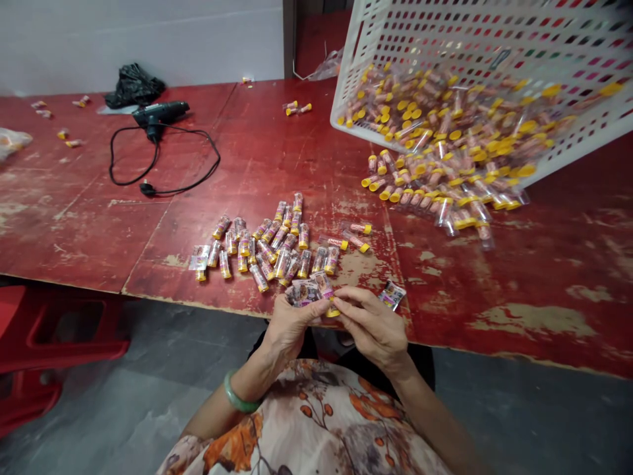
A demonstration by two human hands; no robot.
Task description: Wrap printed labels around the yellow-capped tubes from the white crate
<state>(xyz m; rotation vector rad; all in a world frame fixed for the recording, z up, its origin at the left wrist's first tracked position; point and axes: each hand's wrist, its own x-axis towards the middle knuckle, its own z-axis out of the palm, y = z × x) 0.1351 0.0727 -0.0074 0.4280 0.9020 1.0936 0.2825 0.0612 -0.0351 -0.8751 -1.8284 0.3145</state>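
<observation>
Okay, left hand (291,328) and right hand (372,328) are both closed and held close together at the near edge of the worn red surface (514,284). Fingers (346,305) pinch a small printed card (305,291) and a clear tube with a yellow cap (332,311); exact grip partly hidden. Another printed card (392,295) lies just beside the right hand. Just ahead of the hands, a loose group of capped tubes (262,247) lies on the surface. Upper right, a white plastic basket (475,66) sits tilted, with a big heap of tubes (445,178) inside and spilling out past its lower edge. Far left, a black glue gun (159,113) and its cord (109,161) lie near a black plastic bag (134,86). Green bangle (241,392) on left wrist, floral top (306,422) below the hands, red stool (54,336) on the floor at left.
</observation>
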